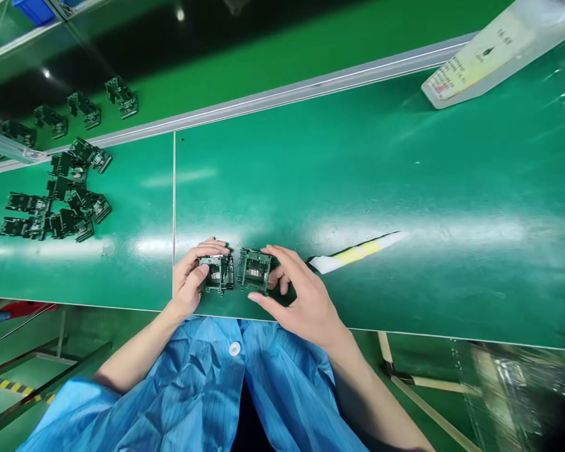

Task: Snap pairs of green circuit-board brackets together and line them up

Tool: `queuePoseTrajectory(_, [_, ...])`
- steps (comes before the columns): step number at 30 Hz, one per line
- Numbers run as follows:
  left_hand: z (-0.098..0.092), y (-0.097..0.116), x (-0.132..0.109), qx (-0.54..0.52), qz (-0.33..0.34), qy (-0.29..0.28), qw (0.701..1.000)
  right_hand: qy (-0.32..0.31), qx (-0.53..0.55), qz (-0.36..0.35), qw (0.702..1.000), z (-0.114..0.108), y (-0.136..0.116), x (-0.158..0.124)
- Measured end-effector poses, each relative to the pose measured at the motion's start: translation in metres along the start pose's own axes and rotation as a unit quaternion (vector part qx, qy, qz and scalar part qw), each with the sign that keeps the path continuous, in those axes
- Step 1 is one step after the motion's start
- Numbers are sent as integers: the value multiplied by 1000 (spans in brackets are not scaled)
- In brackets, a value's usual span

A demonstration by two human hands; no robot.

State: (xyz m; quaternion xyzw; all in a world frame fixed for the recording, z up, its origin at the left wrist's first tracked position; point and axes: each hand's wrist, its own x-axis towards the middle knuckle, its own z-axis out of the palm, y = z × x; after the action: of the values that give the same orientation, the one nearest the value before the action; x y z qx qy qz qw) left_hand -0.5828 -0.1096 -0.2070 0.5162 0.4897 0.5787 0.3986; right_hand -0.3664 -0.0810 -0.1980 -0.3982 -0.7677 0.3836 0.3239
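Fingers [211, 249] of the left hand [187, 280] and right hand [306, 301] are clamped on one green board module [219, 273] and another [253, 270]; further modules [68, 194] are left piled on the mat [358, 157], a row [85, 103] beyond.

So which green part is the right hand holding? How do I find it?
Start at the green workbench by the blue coat. At its near edge, the left hand and right hand hold small parts side by side. Yours is the squarer dark green part in the right hand, closest to the white-and-yellow strip.
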Motion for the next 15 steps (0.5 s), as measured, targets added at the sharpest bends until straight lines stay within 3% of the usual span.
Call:
queuePoseTrajectory(8, [5, 1, 3, 23, 28, 27, 999, 12, -11, -30, 999, 6, -2, 3])
queuePoseTrajectory(15, [-12, 14, 15, 57, 26, -38, 997, 37, -12, -39, 998, -5, -12, 2])
